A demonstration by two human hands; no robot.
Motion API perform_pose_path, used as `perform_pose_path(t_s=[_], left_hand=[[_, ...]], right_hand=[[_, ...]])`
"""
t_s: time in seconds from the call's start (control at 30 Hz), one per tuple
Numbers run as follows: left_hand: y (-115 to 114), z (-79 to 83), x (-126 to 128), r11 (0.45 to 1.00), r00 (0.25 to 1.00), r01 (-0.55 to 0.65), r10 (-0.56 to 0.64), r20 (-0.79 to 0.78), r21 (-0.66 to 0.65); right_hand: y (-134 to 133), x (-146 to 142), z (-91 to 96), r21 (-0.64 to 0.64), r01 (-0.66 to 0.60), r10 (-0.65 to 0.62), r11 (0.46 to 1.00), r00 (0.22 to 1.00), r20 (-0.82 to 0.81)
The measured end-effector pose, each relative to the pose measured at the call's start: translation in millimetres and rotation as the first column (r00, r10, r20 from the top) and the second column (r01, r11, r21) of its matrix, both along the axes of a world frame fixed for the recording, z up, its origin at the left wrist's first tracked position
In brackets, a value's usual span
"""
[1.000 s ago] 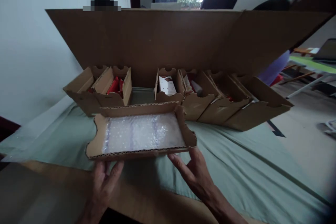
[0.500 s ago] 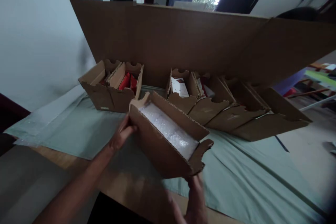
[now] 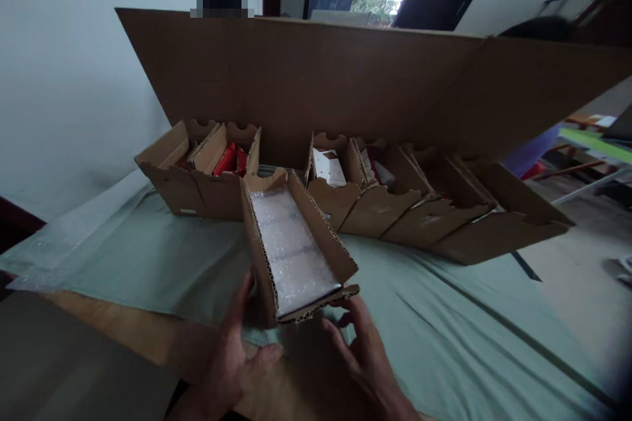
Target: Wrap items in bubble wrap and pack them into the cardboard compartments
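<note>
An open cardboard bin [image 3: 261, 263] stands in front of me, its near end toward me, with clear bubble wrap [image 3: 291, 247] lying along the inside. My left hand [image 3: 239, 352] is at the bin's left side near its close end, fingers against the board and thumb stuck out. At the near right corner, my right hand [image 3: 360, 339] has its fingers on the cardboard, the tips partly hidden under the cut edge, and its thumb apart below. Both hands steady the bin between them. Whether its base touches the cloth is hidden.
Behind stands a row of similar cardboard bins, one with red packets [image 3: 227, 159], another with a white box [image 3: 329, 168]. A tall cardboard panel [image 3: 296, 79] rises behind them. Pale green cloth [image 3: 395, 302] covers the wooden table [image 3: 113, 309]. Clear plastic wrap [image 3: 59, 247] lies left.
The bin has turned so its near end faces me and has shifted left. My left hand has slid from the far left corner to the near end; my right hand has moved up to the near corner.
</note>
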State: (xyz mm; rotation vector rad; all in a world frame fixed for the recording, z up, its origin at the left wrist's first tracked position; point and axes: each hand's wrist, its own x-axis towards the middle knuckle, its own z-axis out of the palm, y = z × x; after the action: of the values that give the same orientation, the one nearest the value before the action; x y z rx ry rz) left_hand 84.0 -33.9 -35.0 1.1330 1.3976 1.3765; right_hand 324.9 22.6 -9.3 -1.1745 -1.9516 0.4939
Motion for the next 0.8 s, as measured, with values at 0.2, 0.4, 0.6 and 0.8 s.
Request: perform_pose_path(t_s=[0.2, 0.4, 0.6, 0.8], left_hand=[[48, 21.8, -7, 0.995, 0.972, 0.084, -0.07, -0.224, 0.053], [85, 21.8, -20, 0.99, 0.955, 0.042, 0.0, -0.297, 0.137], [65, -3.8, -21, 0.996, 0.935, -0.03, 0.06, -0.349, 0.089], [85, -13.4, -42, 0.99, 0.953, -0.02, 0.061, -0.296, 0.138]], right_hand=[[38, -37, -1.6, -0.033, -0.118, 0.114, 0.993, 0.99, -0.088], [70, -46, -28.3, -0.019, -0.309, 0.29, 0.951, 0.912, -0.291], [48, -44, -51.0, 0.086, -0.215, 0.229, 0.973, 0.945, -0.232], [43, -54, -49.3, 0.096, -0.235, 0.248, 0.967, 0.954, -0.168]])
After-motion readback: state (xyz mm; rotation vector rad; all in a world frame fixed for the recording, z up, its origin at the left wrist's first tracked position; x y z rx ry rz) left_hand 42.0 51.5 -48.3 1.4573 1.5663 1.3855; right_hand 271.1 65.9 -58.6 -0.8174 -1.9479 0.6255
